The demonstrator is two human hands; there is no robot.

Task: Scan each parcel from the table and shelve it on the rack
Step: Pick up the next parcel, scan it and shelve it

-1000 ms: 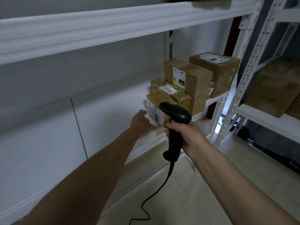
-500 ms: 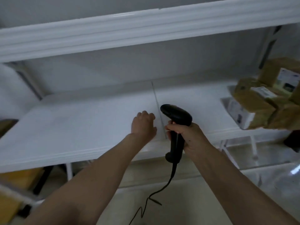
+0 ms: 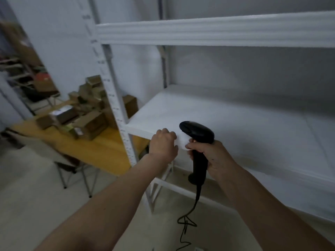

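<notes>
Parcels sit heaped on the wooden desk, off to the left of the white rack and partly behind its front upright. I see my right hand wrapped around the handle of the black scanner, just in front of the rack's shelf edge, cable trailing down. My left hand is beside it, fingers curled, holding nothing, against that same edge.
</notes>
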